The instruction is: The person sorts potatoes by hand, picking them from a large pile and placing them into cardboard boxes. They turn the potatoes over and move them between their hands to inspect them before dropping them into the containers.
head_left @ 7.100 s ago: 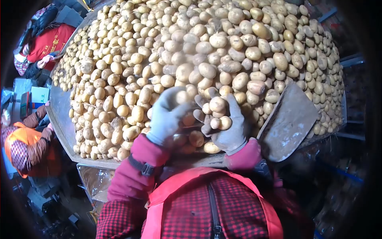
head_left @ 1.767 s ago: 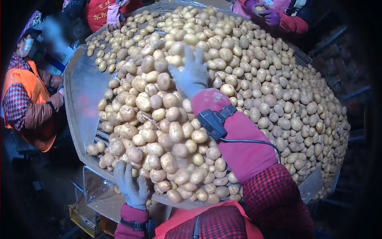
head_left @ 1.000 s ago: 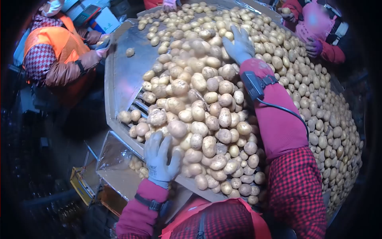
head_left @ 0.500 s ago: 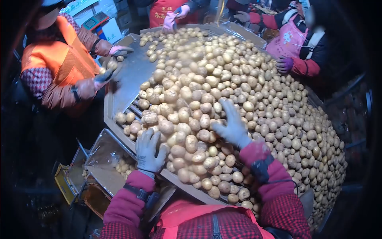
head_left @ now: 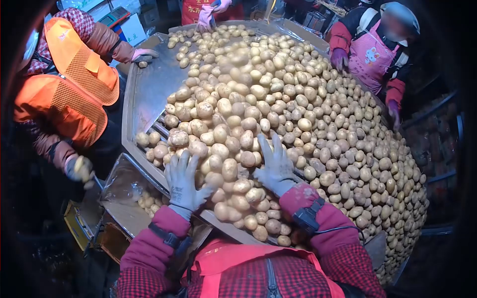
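Observation:
A large heap of potatoes (head_left: 318, 119) covers most of a metal sorting table (head_left: 149, 99). My left hand (head_left: 185, 183), in a grey glove, lies with fingers spread against potatoes at the table's near left edge. My right hand (head_left: 275, 166), gloved alike, rests on the heap with its fingers apart, touching potatoes. Between the two hands are larger potatoes (head_left: 229, 170), some blurred. Neither hand is closed round a potato.
A co-worker in an orange vest (head_left: 74, 89) stands at the left, one gloved hand holding potatoes (head_left: 82, 169). Two more people are across the table, one in a pink apron (head_left: 370, 59). An open box (head_left: 124, 208) with potatoes sits below the left edge.
My right hand has moved left and down, closer to my left hand. The co-worker at the left has lowered one hand with potatoes towards the box. The person at the right has shifted and spread their hands.

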A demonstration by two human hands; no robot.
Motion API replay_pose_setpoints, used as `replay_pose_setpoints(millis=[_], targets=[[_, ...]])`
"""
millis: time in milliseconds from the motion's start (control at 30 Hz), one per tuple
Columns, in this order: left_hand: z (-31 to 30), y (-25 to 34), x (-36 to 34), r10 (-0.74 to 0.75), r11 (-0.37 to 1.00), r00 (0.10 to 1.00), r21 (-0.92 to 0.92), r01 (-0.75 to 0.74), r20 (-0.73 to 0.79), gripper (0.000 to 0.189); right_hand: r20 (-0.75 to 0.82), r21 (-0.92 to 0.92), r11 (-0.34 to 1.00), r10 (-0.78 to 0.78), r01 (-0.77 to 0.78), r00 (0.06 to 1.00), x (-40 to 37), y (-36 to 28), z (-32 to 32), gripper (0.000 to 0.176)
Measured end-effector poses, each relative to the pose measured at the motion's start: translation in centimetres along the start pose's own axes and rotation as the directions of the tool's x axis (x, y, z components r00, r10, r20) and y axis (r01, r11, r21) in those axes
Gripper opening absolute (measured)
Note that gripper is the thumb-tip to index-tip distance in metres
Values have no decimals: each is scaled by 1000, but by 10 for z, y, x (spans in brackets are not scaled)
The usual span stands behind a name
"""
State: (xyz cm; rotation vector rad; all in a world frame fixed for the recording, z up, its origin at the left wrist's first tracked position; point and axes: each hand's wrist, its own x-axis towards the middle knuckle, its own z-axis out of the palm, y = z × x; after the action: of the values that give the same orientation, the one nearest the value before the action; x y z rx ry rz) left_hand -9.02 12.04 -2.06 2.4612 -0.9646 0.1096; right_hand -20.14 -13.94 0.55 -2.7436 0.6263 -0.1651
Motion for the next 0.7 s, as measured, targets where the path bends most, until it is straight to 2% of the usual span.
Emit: replay_pose_setpoints(millis=[67,167,200,300,367,433,467,567,633,700], targets=[[5,6,8,-33,999,999,9,33,9,99,-4,48,999,26,-25,1000,13,-11,6,112],[8,16,23,-107,993,994,-42,106,-19,99,-105,131,991,-6,19,994,43,-11,14,114],[9,17,29,-117,991,993,-66,114,-34,99,-6,140,990,31,-30,999,52,-20,4,114],[12,11,54,-64,988,994,-147,51,-84,96,56,17,995,99,-100,994,64,-27,11,115],[16,22,71,-179,977,976,-136,162,-122,91,-4,37,996,82,-81,997,69,-22,21,114],[16,23,91,-250,966,965,-84,244,-79,88,-94,81,996,31,-23,995,83,-18,24,114],[22,16,97,-196,979,969,-91,184,-151,86,-117,108,991,90,-77,989,86,-21,23,108],[25,12,113,-214,977,961,-37,211,-178,85,-62,-18,984,177,-179,982,103,-23,37,102],[16,11,106,-112,994,987,-16,110,-120,89,-18,50,989,137,-136,990,98,-22,27,99],[18,16,92,-113,993,991,22,115,-74,92,26,106,989,101,-103,995,96,-25,19,101]])
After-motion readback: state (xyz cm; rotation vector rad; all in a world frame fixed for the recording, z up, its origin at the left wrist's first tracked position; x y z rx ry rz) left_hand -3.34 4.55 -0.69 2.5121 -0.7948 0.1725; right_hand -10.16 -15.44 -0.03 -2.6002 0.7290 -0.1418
